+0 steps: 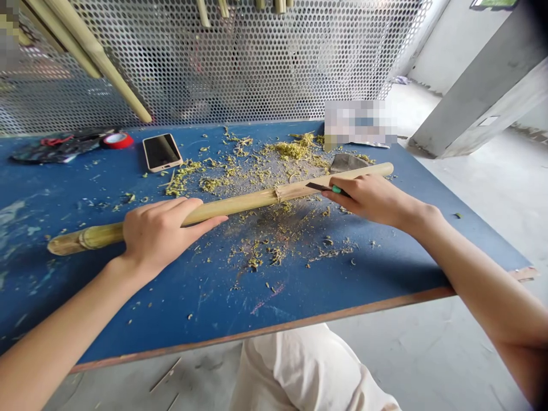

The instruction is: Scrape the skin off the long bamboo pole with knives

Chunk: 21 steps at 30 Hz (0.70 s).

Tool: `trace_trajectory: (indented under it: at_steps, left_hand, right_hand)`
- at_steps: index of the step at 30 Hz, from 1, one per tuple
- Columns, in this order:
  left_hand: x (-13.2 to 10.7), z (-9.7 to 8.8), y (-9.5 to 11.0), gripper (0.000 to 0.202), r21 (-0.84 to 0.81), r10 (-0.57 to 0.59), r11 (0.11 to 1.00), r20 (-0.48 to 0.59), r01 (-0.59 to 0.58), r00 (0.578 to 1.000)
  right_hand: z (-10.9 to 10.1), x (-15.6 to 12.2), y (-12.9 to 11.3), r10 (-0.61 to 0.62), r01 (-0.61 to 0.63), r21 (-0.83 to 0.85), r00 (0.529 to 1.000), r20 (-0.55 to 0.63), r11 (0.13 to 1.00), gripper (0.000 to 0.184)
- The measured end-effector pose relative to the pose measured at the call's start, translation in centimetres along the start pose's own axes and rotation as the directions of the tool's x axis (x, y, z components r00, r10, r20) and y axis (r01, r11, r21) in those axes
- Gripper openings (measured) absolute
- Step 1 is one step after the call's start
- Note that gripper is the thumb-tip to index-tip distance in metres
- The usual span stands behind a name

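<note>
A long bamboo pole (240, 202) slants across the view above the blue tabletop, its right end higher in the picture. My left hand (156, 231) is wrapped round the pole left of its middle. Greenish skin shows on the pole's left end, while the rest looks pale and scraped. In my right hand (359, 194) is a small knife (317, 186) with a dark blade and a bit of green at the handle. The blade lies against the pole just right of a raised node (277, 194). My fingers hide most of the knife's handle.
Curly bamboo shavings (295, 149) and dust cover the blue table (205, 302). A phone (161, 152), red tape roll (117, 140), dark cloth-like item (64, 146) and grey stone-like block (349, 162) lie behind the pole. More bamboo poles (124, 94) lean at a perforated metal panel (257, 68).
</note>
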State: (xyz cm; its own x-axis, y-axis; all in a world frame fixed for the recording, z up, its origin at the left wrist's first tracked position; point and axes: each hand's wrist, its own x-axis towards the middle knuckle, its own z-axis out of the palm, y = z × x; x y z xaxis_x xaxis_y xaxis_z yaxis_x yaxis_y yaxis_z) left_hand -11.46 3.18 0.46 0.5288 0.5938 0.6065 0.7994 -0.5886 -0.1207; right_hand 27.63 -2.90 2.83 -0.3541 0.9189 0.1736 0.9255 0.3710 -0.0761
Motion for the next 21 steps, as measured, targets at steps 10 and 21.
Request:
trace_trajectory:
  at_steps: [10, 21]
  left_hand:
    - [0.10, -0.11, 0.19, 0.037, -0.071, -0.033, 0.997, -0.020, 0.032, 0.999]
    - [0.09, 0.14, -0.23, 0.043, 0.057, 0.145, 0.989, -0.126, -0.139, 0.981]
  right_hand:
    - [0.65, -0.06, 0.10, -0.016, 0.015, -0.030, 1.000, -0.021, 0.999, 0.060]
    - [1.01, -0.09, 0.38, -0.026, 0.024, -0.056, 0.999, -0.024, 0.998, 0.058]
